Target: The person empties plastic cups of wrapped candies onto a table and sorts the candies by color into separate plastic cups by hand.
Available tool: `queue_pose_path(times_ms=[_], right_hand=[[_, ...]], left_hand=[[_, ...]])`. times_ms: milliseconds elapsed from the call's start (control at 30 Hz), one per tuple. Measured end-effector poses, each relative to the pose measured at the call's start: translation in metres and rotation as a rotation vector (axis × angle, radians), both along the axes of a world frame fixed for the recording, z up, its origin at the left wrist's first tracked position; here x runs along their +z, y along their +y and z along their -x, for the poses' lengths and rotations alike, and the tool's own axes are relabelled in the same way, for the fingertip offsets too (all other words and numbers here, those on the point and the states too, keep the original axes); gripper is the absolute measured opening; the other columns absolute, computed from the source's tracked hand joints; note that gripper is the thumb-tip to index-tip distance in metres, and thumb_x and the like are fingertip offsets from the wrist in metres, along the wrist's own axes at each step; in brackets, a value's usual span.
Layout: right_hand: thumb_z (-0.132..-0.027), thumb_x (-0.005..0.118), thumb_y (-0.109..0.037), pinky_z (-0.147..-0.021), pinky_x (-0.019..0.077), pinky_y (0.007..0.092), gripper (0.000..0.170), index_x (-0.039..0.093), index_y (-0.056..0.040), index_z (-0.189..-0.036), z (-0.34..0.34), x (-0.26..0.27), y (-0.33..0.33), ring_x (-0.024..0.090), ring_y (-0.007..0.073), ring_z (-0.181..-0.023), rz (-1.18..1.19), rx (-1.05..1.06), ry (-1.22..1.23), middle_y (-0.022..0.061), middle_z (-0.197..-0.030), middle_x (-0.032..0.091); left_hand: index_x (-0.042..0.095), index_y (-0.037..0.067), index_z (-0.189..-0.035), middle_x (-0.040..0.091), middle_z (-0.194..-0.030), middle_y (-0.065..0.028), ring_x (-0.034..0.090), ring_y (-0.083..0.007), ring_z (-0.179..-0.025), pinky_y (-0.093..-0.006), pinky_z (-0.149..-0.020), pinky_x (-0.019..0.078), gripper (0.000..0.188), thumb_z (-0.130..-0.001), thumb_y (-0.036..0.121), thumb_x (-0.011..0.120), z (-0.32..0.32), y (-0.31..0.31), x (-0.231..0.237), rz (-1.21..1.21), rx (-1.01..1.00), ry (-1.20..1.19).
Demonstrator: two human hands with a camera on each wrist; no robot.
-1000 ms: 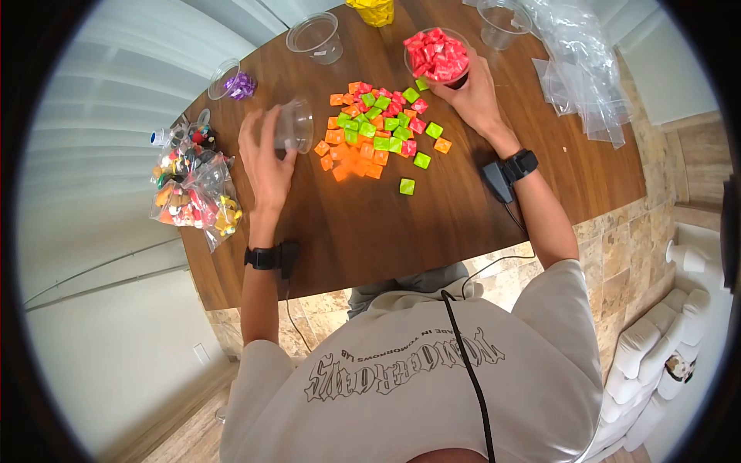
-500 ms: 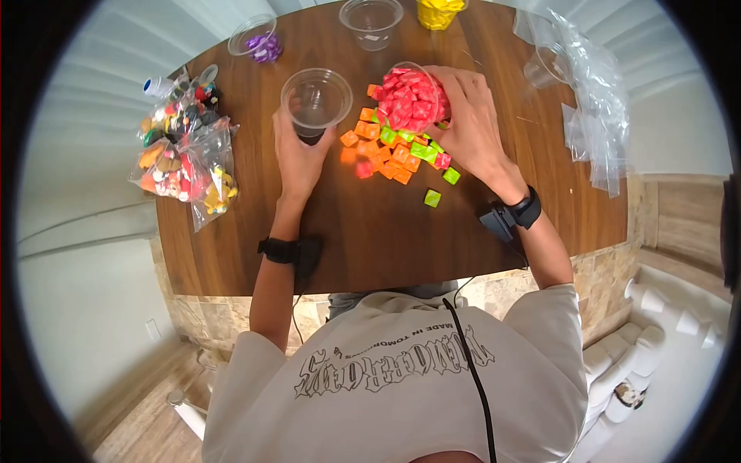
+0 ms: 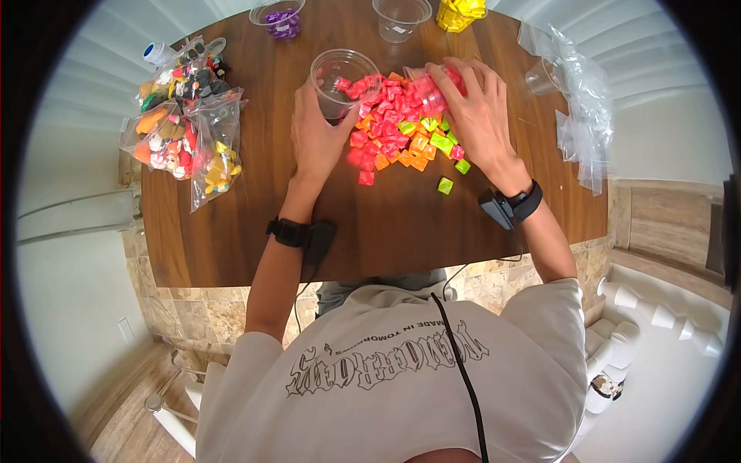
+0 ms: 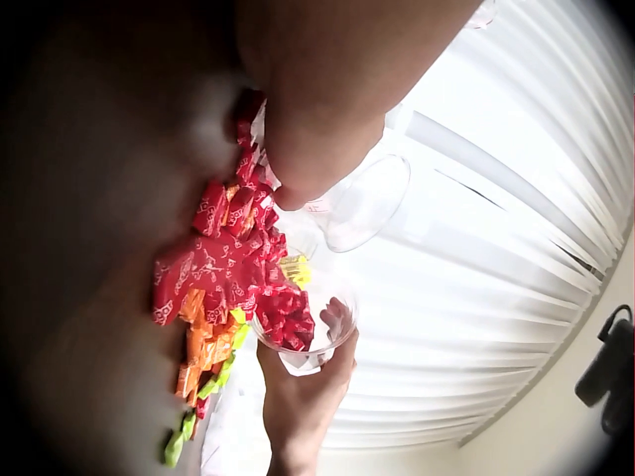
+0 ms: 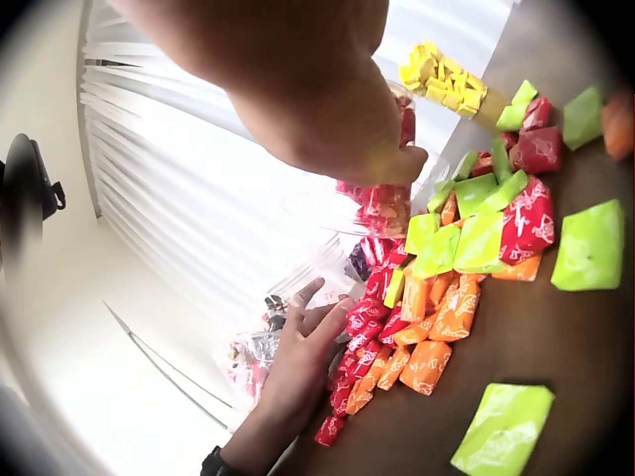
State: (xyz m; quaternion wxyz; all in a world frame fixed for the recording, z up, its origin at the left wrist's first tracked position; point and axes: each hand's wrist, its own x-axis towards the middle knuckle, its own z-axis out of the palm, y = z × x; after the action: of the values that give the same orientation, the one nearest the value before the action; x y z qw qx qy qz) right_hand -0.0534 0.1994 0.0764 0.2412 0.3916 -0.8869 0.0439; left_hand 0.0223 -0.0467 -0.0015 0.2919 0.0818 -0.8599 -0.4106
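Note:
A tipped clear plastic cup of red wrapped candies (image 3: 424, 91) is gripped by my right hand (image 3: 480, 116), its mouth turned left over the pile. Red candies (image 3: 374, 127) spread from it across orange candies (image 3: 417, 147) and green candies (image 3: 441, 142) on the table. My left hand (image 3: 318, 139) holds an upright clear plastic cup (image 3: 340, 69) by its side, at the pile's left edge, with red candies showing through its wall. In the left wrist view, red candies (image 4: 286, 319) still lie inside the tipped cup.
Bags of small toy figures (image 3: 174, 143) lie at the left of the wooden table (image 3: 370, 231). Along the back stand a cup with purple candies (image 3: 283, 25), a clear cup (image 3: 397, 31) and a cup of yellow candies (image 3: 461, 14). Clear plastic bags (image 3: 583, 116) lie at the right.
My right hand has brought the red-candy cup left over the pile and tipped it, and red candies have poured out. My left hand has taken hold of the clear cup and moved right with it.

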Motion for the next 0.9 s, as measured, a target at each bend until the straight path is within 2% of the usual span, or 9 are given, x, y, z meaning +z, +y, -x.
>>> queue_pose_path(times_ms=[133, 300, 400, 533, 600, 633, 733, 800, 900], right_hand=[[-0.079, 0.07, -0.007, -0.109, 0.0393, 0.0495, 0.063, 0.061, -0.0244, -0.14, -0.002, 0.005, 0.009, 0.046, 0.0326, -0.132, -0.066, -0.026, 0.096, 0.0057, -0.142, 0.053], [-0.078, 0.069, -0.005, -0.111, 0.038, 0.0502, 0.067, 0.061, -0.0276, -0.14, -0.006, 0.013, 0.035, 0.043, 0.0341, -0.137, -0.06, -0.088, 0.125, 0.0051, -0.146, 0.051], [-0.077, 0.07, -0.002, -0.111, 0.0399, 0.05, 0.067, 0.062, -0.0268, -0.139, -0.003, 0.018, 0.061, 0.045, 0.036, -0.136, -0.079, -0.155, 0.142, 0.0054, -0.145, 0.054], [-0.076, 0.083, -0.016, -0.107, 0.046, 0.0475, 0.071, 0.057, -0.0182, -0.141, 0.01, 0.004, 0.098, 0.055, 0.0388, -0.128, 0.197, -0.314, -0.003, 0.0089, -0.135, 0.063], [-0.076, 0.089, -0.03, -0.103, 0.0491, 0.0478, 0.079, 0.051, -0.0112, -0.143, 0.021, -0.01, 0.111, 0.061, 0.0389, -0.122, 0.542, -0.422, -0.413, 0.013, -0.132, 0.066], [-0.075, 0.09, -0.043, -0.099, 0.0517, 0.0474, 0.089, 0.047, -0.0031, -0.142, 0.034, -0.024, 0.118, 0.066, 0.0382, -0.116, 0.623, -0.353, -0.45, 0.0174, -0.126, 0.069], [-0.075, 0.09, -0.046, -0.098, 0.0525, 0.0456, 0.092, 0.047, 0.0029, -0.14, 0.068, -0.058, 0.122, 0.068, 0.036, -0.114, 0.733, -0.448, -0.607, 0.0184, -0.123, 0.071], [-0.074, 0.09, -0.047, -0.098, 0.0527, 0.0448, 0.092, 0.049, 0.004, -0.138, 0.092, -0.076, 0.117, 0.068, 0.0361, -0.113, 0.757, -0.426, -0.549, 0.0194, -0.122, 0.071], [-0.074, 0.091, -0.047, -0.097, 0.053, 0.0441, 0.088, 0.053, 0.0056, -0.134, 0.121, -0.084, 0.106, 0.069, 0.0368, -0.11, 0.786, -0.409, -0.458, 0.0214, -0.121, 0.071]], left_hand=[[0.048, 0.006, -0.147, 0.06, -0.131, -0.0181, 0.06, -0.0364, -0.122, -0.0462, -0.101, 0.05, 0.08, -0.078, 0.022, 0.086, -0.001, -0.001, 0.001, -0.008, -0.005, -0.007], [0.049, 0.004, -0.146, 0.064, -0.129, -0.0154, 0.062, -0.0276, -0.121, -0.0398, -0.102, 0.0491, 0.079, -0.079, 0.02, 0.087, -0.001, -0.004, -0.003, -0.078, -0.016, 0.025], [0.049, 0.003, -0.146, 0.062, -0.134, -0.0177, 0.062, -0.0308, -0.124, -0.0401, -0.104, 0.0484, 0.079, -0.079, 0.02, 0.088, 0.0, -0.006, -0.005, -0.229, 0.003, 0.063], [0.05, 0.0, -0.144, 0.063, -0.136, -0.0154, 0.061, -0.0251, -0.125, -0.038, -0.105, 0.0479, 0.079, -0.078, 0.018, 0.089, 0.004, -0.02, -0.014, -0.261, 0.039, 0.133], [0.049, 0.0, -0.146, 0.063, -0.136, -0.014, 0.063, -0.0229, -0.122, -0.0364, -0.103, 0.0496, 0.081, -0.078, 0.018, 0.09, 0.011, -0.023, -0.011, -0.255, 0.031, 0.127], [0.048, 0.0, -0.147, 0.063, -0.136, -0.0142, 0.064, -0.0226, -0.12, -0.0353, -0.101, 0.0507, 0.083, -0.078, 0.018, 0.09, 0.016, -0.022, -0.005, -0.268, 0.031, 0.07], [0.044, 0.0, -0.15, 0.063, -0.137, -0.0147, 0.067, -0.0217, -0.115, -0.0328, -0.097, 0.0529, 0.087, -0.079, 0.019, 0.09, 0.045, -0.032, -0.01, -0.279, -0.009, -0.012], [0.043, -0.001, -0.15, 0.063, -0.138, -0.0146, 0.067, -0.0218, -0.115, -0.0332, -0.097, 0.0532, 0.088, -0.079, 0.02, 0.09, 0.07, -0.041, -0.017, -0.36, -0.111, -0.074], [0.05, -0.003, -0.144, 0.066, -0.135, -0.0148, 0.067, -0.0219, -0.115, -0.034, -0.098, 0.0526, 0.082, -0.079, 0.025, 0.091, 0.1, -0.052, -0.026, -0.238, -0.1, -0.095]])
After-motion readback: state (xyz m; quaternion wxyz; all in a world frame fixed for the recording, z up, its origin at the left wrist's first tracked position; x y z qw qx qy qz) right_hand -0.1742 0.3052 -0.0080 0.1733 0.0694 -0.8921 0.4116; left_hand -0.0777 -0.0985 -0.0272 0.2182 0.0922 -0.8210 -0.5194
